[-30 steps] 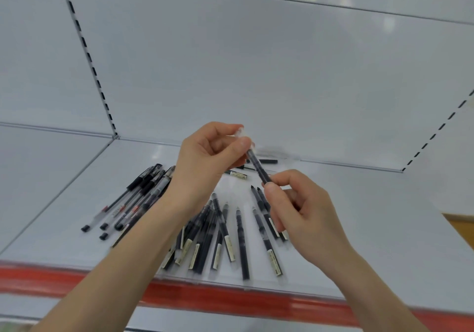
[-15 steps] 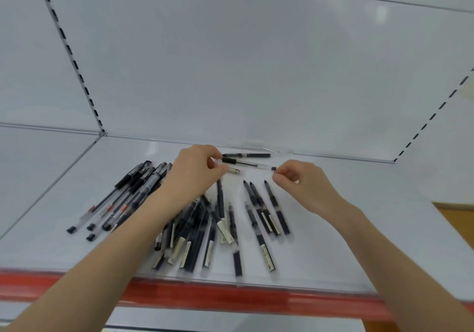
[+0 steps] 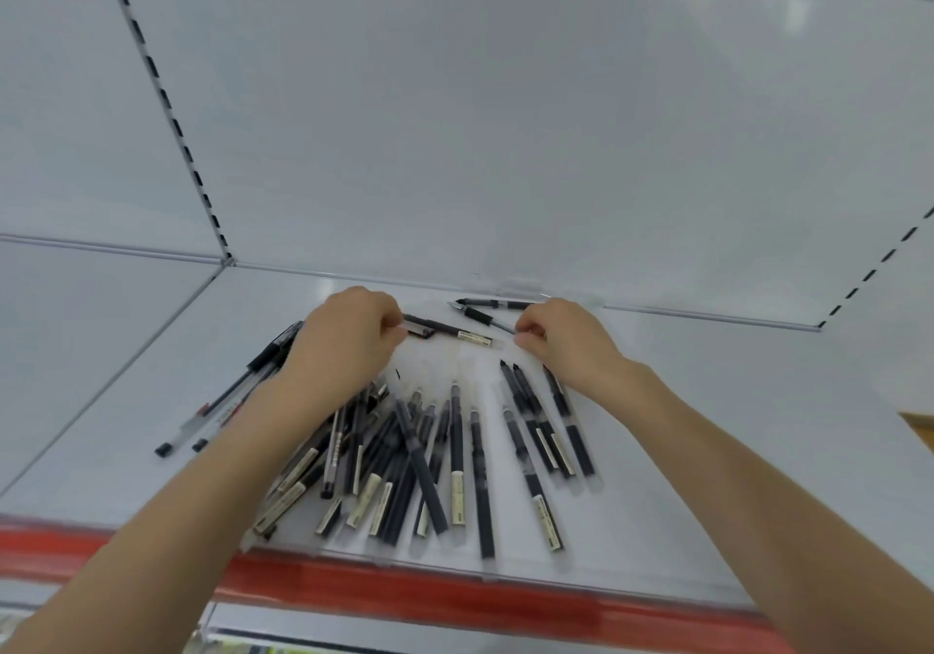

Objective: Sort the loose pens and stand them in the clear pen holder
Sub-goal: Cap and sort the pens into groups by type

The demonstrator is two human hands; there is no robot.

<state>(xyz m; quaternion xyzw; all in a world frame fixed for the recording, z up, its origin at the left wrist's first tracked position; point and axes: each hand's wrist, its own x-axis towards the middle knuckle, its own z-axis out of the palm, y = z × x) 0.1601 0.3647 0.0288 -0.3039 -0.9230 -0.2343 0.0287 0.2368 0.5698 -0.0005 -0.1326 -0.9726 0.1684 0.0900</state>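
Many loose pens lie on a white shelf (image 3: 707, 426). My left hand (image 3: 348, 345) is curled at the back of the shelf and pinches the left end of a dark labelled pen (image 3: 455, 332) lying flat. My right hand (image 3: 561, 345) pinches the right end of a clear pen with a black grip (image 3: 480, 317). Another black pen (image 3: 498, 305) lies behind it, near a clear plastic piece (image 3: 571, 296) by the back wall. A big heap of dark pens (image 3: 404, 451) lies under my forearms. I see no upright pen holder.
Clear-bodied pens with black caps (image 3: 227, 396) lie in a bunch at the left. A few dark pens (image 3: 551, 426) lie side by side at the right. A red strip (image 3: 404, 588) runs along the shelf's front edge. White back panels (image 3: 505, 123) close the shelf.
Both hands came down from holding one pen in the air to the back of the shelf. They moved apart and now each touches a different pen lying there.
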